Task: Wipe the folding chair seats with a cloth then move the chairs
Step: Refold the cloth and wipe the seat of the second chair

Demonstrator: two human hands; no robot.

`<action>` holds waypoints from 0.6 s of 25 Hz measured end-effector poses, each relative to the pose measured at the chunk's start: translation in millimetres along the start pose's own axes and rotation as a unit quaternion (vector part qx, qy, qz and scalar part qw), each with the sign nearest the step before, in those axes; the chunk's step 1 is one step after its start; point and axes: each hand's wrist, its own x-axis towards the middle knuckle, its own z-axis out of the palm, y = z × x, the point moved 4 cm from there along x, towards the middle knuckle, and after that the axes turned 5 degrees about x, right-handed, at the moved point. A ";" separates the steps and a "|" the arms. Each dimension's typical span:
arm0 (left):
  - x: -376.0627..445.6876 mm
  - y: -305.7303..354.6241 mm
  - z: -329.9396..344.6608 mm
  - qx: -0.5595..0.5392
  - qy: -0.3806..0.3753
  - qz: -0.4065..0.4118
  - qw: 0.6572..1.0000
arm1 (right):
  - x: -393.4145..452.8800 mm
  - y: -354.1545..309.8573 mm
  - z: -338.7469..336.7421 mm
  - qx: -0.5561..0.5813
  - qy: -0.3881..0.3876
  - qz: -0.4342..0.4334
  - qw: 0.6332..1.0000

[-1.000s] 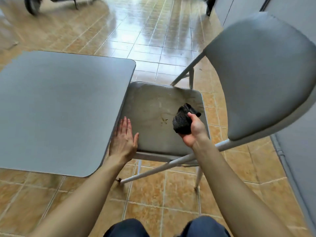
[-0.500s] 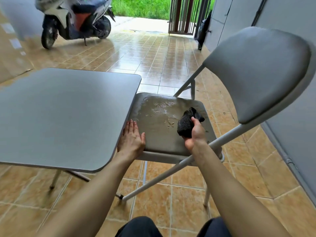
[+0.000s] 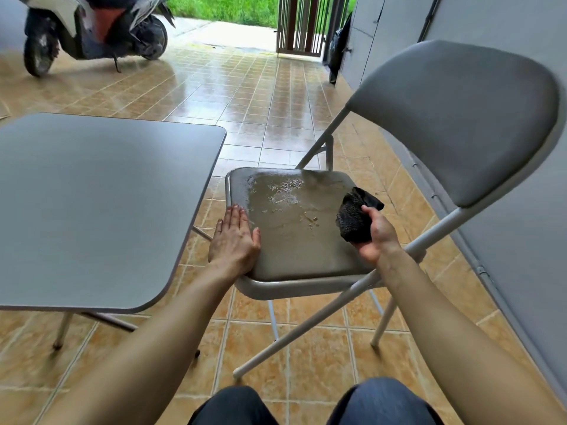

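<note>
A grey folding chair stands in front of me, its padded backrest (image 3: 460, 118) to the right and its seat (image 3: 294, 237) wet and streaked with dirt. My right hand (image 3: 379, 237) grips a bunched dark cloth (image 3: 352, 217) over the seat's right side. My left hand (image 3: 234, 240) lies flat, fingers together, on the seat's near left corner and holds nothing.
A grey folding table (image 3: 92, 204) stands close on the left, its corner near the chair. A grey wall (image 3: 521, 210) runs along the right. A scooter (image 3: 89, 29) is parked at the far left, a gate (image 3: 302, 23) at the back. Tiled floor (image 3: 245, 96) lies beyond.
The view has tilted up, so the scooter and gate now show. My right hand with the cloth has slid toward the seat's right edge. My left hand stays on the corner.
</note>
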 end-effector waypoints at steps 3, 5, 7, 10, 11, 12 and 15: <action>2.5 5.8 2.6 0.002 -0.022 0.013 1.000 | 1.7 -12.4 -21.4 -0.026 0.016 0.007 1.000; 3.3 10.2 3.4 -0.008 -0.036 0.028 0.999 | 2.5 -21.3 -33.5 -0.041 0.029 0.003 0.999; 4.9 12.0 3.7 -0.017 -0.044 0.041 0.998 | 2.0 -29.5 -43.2 -0.060 0.037 0.007 0.998; 6.2 9.1 4.5 -0.018 -0.053 0.059 0.997 | 4.4 -36.4 -53.6 -0.098 0.047 0.002 0.994; 6.1 8.0 5.5 -0.016 -0.055 0.068 0.996 | 6.1 -37.6 -55.3 -0.118 0.052 -0.015 0.992; 5.8 6.8 6.9 -0.015 -0.057 0.073 0.996 | 10.0 -37.4 -57.5 -0.148 0.062 -0.048 0.986; 4.5 5.0 11.1 -0.019 -0.056 0.080 0.995 | 13.7 -29.5 -52.5 -0.412 0.080 -0.207 0.884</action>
